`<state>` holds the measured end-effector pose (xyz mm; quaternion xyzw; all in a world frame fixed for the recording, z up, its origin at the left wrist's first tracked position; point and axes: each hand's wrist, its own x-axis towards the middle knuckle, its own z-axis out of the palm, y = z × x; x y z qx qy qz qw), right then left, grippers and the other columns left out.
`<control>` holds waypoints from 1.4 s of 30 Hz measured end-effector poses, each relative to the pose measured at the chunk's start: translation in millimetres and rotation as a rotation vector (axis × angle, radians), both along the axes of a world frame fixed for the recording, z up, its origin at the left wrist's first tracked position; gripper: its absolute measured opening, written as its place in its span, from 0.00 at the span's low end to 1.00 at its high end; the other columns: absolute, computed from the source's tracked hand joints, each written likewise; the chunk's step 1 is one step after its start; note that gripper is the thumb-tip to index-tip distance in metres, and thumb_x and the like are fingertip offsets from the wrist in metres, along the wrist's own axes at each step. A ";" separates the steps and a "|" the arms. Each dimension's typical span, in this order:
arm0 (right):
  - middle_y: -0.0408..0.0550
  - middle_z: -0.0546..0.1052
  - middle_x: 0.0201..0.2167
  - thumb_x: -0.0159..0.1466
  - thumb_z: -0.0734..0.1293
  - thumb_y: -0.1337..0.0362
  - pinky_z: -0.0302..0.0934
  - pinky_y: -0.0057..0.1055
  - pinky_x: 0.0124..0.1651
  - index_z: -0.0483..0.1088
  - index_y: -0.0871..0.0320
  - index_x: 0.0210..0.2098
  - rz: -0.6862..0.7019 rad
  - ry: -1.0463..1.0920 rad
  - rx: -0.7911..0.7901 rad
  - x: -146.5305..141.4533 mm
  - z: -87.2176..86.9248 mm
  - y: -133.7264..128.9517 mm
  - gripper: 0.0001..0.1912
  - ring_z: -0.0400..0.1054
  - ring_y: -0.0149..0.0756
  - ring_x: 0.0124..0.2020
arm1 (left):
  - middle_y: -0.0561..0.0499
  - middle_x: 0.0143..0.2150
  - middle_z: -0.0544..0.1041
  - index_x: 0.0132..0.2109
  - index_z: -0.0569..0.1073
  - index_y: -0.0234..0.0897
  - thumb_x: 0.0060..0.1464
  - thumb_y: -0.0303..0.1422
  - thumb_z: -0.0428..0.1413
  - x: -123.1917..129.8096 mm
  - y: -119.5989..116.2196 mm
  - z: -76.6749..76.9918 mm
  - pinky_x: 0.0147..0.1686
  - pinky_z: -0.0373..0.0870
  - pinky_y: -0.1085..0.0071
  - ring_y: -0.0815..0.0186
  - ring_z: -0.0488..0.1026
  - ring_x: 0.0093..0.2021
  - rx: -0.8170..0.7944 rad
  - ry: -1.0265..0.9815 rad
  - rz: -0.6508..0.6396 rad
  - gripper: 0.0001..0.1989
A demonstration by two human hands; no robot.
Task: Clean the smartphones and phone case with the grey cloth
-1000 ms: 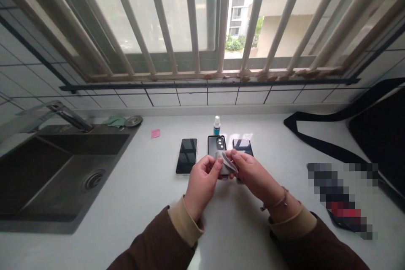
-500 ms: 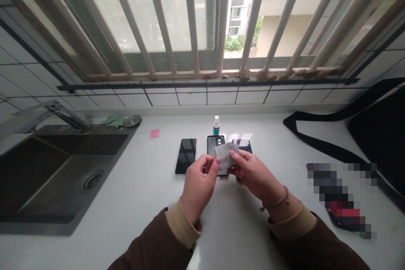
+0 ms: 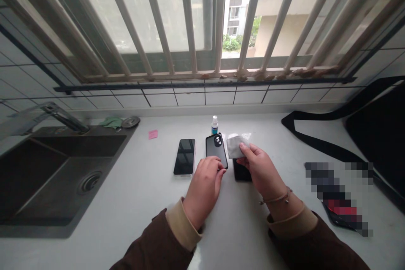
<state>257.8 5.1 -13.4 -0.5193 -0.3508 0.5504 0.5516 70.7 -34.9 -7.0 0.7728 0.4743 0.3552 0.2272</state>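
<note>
The left hand (image 3: 205, 181) rested its fingers on the near end of the middle phone (image 3: 217, 148), camera side up on the worktop (image 3: 142, 202). The right hand (image 3: 257, 168) pinched a cloth (image 3: 234, 145) over the right phone (image 3: 242, 172). A loose press could have let the middle phone skid into the spray bottle (image 3: 214, 125) just behind.

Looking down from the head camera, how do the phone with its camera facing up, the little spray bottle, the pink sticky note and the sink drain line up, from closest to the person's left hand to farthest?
From the left hand:
1. Camera-up phone, under the fingertips, centre.
2. Spray bottle, just behind that phone.
3. Pink sticky note, back left on the counter.
4. Sink drain, far left in the basin.
</note>
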 end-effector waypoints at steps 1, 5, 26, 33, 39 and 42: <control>0.48 0.82 0.37 0.58 0.77 0.44 0.70 0.33 0.39 0.80 0.56 0.40 0.002 0.017 -0.007 0.3 0.3 0.1 0.22 0.75 0.40 0.38 | 0.43 0.53 0.77 0.44 0.72 0.38 0.71 0.30 0.53 -0.8 0.0 2.0 0.59 0.70 0.56 0.57 0.73 0.56 -0.039 -0.161 -0.002 0.04; 0.48 0.83 0.45 0.59 0.78 0.49 0.73 0.37 0.49 0.80 0.53 0.45 -0.028 0.167 -0.034 1.3 1.4 0.7 0.20 0.77 0.40 0.45 | 0.47 0.50 0.77 0.48 0.69 0.40 0.72 0.42 0.54 -2.0 -0.3 2.1 0.49 0.73 0.68 0.65 0.76 0.47 -0.334 -0.762 -0.008 0.10; 0.42 0.75 0.30 0.69 0.72 0.46 0.61 0.29 0.33 0.78 0.56 0.42 0.395 0.026 0.131 -1.7 15.4 -15.0 0.18 0.65 0.31 0.30 | 0.30 0.58 0.81 0.66 0.74 0.29 0.68 0.63 0.41 -8.5 -3.6 18.4 0.50 0.79 0.43 0.41 0.81 0.55 -1.302 -1.480 -0.383 0.44; 0.42 0.73 0.29 0.73 0.65 0.45 0.61 0.32 0.35 0.75 0.56 0.37 0.201 -0.370 0.198 4.0 24.0 -14.7 0.21 0.65 0.35 0.31 | 0.31 0.53 0.83 0.61 0.77 0.26 0.74 0.51 0.44 -4.1 -0.8 17.3 0.38 0.83 0.59 0.52 0.84 0.42 -1.296 -1.473 -0.352 0.33; 0.49 0.80 0.33 0.76 0.62 0.57 0.69 0.39 0.42 0.77 0.55 0.38 -0.055 -1.041 0.512 8.2 16.3 -13.8 0.16 0.75 0.43 0.35 | 0.32 0.53 0.83 0.65 0.74 0.27 0.74 0.46 0.47 5.2 -5.9 19.4 0.49 0.82 0.56 0.53 0.83 0.47 -1.254 -1.439 -0.229 0.28; 0.55 0.83 0.53 0.74 0.60 0.69 0.74 0.45 0.59 0.78 0.56 0.53 0.221 -1.074 0.717 0.5 6.9 -13.8 0.16 0.78 0.49 0.56 | 0.40 0.51 0.84 0.70 0.70 0.39 0.74 0.41 0.50 7.3 -7.4 17.6 0.45 0.82 0.60 0.58 0.84 0.44 -1.141 -1.439 -0.166 0.23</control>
